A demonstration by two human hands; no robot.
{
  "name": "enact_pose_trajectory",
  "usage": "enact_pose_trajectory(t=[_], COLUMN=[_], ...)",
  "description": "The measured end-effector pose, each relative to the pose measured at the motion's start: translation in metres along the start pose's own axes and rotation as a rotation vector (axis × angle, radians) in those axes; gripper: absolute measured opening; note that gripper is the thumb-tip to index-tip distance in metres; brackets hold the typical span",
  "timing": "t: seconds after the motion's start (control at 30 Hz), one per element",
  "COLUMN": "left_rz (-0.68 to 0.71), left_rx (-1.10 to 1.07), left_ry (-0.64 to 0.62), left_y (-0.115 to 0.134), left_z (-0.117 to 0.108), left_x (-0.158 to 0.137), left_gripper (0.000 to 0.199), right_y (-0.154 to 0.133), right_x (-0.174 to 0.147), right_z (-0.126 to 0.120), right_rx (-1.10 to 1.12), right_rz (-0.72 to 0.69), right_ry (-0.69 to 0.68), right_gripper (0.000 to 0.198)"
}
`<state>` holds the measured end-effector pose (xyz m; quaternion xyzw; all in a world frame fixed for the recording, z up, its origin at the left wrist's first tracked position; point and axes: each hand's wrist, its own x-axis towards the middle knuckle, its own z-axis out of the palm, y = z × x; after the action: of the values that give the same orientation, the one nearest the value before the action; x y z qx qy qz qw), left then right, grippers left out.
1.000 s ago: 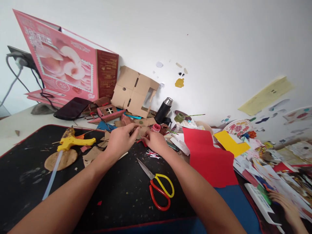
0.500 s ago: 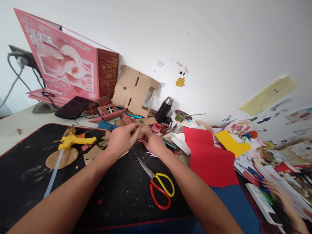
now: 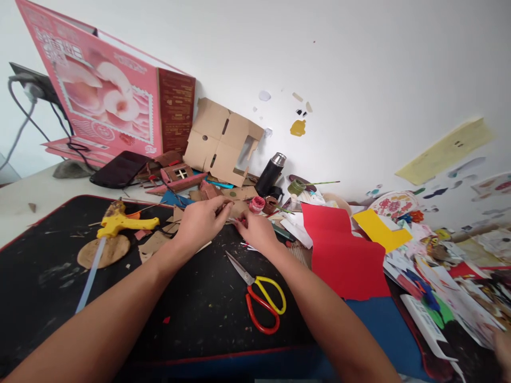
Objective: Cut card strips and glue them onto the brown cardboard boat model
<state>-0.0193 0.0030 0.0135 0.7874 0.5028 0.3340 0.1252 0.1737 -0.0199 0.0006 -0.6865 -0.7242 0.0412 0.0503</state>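
My left hand (image 3: 203, 222) is over the far part of the black mat, fingers curled and thumb close to the forefinger; what lies between them is too small to tell. Close by on its right, my right hand (image 3: 256, 232) pinches a small thin strip (image 3: 233, 219), whitish with some red, at its fingertips. Below the hands lie open-bladed scissors (image 3: 255, 290) with one yellow and one red handle. Several thin white and red strips (image 3: 249, 247) rest beside my right wrist. Behind the hands stands an open jar of red paint (image 3: 256, 205).
At left, a yellow glue gun (image 3: 123, 221) lies over a round wooden disc (image 3: 90, 254). Cut cardboard (image 3: 221, 141), a black flask (image 3: 270, 174) and a pink box (image 3: 107, 90) line the wall. Red paper (image 3: 345, 255) lies right. Part of another person's hand (image 3: 502, 351) shows at the right edge.
My hands stay close together with only small finger movements. The other person's hand has drawn back toward the lower right edge. The whole view has shifted slightly.
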Motion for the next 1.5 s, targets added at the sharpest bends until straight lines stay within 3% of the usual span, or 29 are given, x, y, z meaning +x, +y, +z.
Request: enact_pose_trajectory(t=[0.4, 0.6, 1.0, 1.17, 1.3, 1.5], left_rz=[0.013, -0.004, -0.022, -0.009, -0.026, -0.046], left_rx=[0.005, -0.001, 0.004, -0.023, -0.041, -0.343], left_ry=[-0.032, -0.038, -0.024, -0.036, -0.038, -0.113], left_y=[0.0, -0.003, -0.005, -0.005, -0.005, 0.001], left_z=[0.006, 0.007, 0.01, 0.011, 0.011, 0.01], left_x=[0.0, 0.0, -0.001, -0.001, -0.001, 0.0], left_gripper=[0.045, 0.044, 0.043, 0.043, 0.042, 0.042], right_y=[0.043, 0.046, 0.048, 0.046, 0.049, 0.045], right_x=[-0.056, -0.061, -0.067, -0.069, -0.068, -0.063], right_z=[-0.017, -0.011, -0.002, -0.001, -0.002, 0.001], right_rx=[0.184, 0.251, 0.394, 0.432, 0.455, 0.843], right_rz=[0.056, 0.066, 0.023, 0.071, 0.069, 0.085], right_ry=[-0.006, -0.044, 0.005, -0.031, 0.031, 0.057], right_gripper=[0.015, 0.012, 0.018, 0.016, 0.016, 0.022])
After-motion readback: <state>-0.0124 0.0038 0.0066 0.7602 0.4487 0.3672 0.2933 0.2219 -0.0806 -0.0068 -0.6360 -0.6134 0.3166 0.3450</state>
